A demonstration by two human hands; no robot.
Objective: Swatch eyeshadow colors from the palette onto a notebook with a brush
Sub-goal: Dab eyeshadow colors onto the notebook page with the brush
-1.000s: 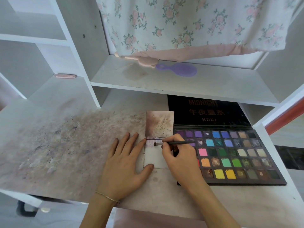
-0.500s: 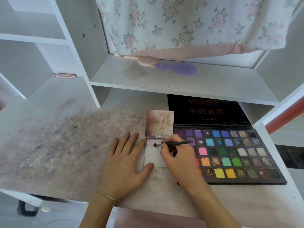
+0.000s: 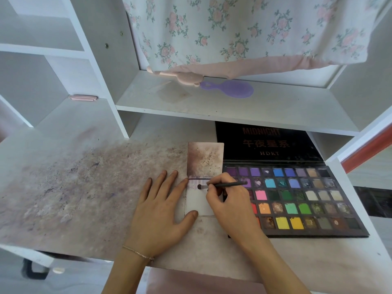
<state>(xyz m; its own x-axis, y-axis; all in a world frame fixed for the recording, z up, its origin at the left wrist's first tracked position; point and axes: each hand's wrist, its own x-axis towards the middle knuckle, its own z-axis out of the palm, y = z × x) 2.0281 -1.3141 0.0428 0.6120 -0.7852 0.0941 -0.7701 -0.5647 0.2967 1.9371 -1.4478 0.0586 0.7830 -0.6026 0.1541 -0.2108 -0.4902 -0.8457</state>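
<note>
here the brush (image 3: pixel 222 185) lies nearly level, its dark tip touching the top of the small open notebook (image 3: pixel 198 203), pinched by the right hand (image 3: pixel 230 205). just right sits the open eyeshadow palette (image 3: pixel 297 200). the left hand (image 3: pixel 158 213) lies flat, fingers spread, thumb on the notebook's lower corner, on the stained desk (image 3: pixel 74 187).
</note>
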